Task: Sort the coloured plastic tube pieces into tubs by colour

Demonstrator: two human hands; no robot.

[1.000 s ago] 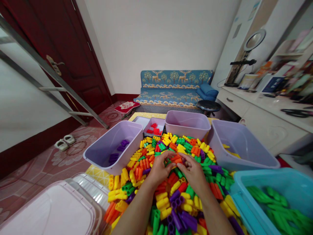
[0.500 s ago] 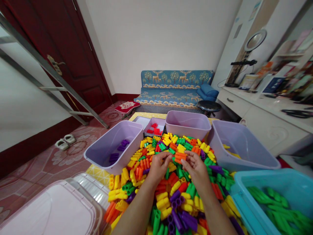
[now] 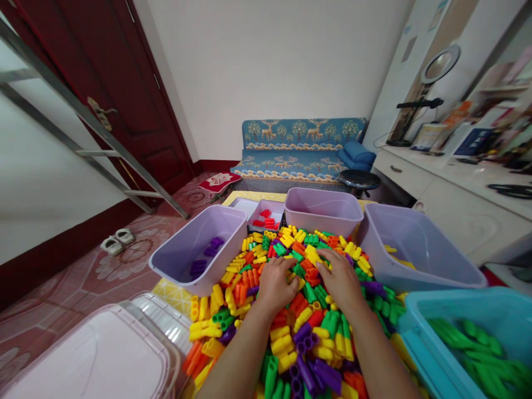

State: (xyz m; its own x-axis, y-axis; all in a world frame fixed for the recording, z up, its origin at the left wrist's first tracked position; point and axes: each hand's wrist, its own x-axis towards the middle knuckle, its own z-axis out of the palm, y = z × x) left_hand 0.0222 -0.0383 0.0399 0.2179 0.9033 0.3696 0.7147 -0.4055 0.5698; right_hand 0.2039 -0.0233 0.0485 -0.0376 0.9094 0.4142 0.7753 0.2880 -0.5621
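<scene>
A heap of plastic tube-shaped building blocks [image 3: 305, 332] in yellow, green, orange, purple and red spreads before me. Over its middle, my left hand [image 3: 277, 284] rests low, thumb apart from the fingers, close to yellow and green blocks. My right hand [image 3: 341, 280] lies across the heap with fingers stretched out and parted, nothing held in it. An orange block [image 3: 311, 272] sits on the heap between the hands, near the right thumb. The tips of some left fingers are hard to make out among the blocks.
Lilac bins [image 3: 224, 244] ring the heap; the left one holds purple blocks. A small tray [image 3: 254, 223] contains red pieces. Yellow pieces lie in the right lilac bin [image 3: 424, 238], green ones in the turquoise bin [image 3: 432, 302]. Clear lids [image 3: 100, 354] lie at the near left.
The orange block held up between my hands is now down on the heap. Both hands have lowered, and the right fingers have spread. The view has shifted slightly.
</scene>
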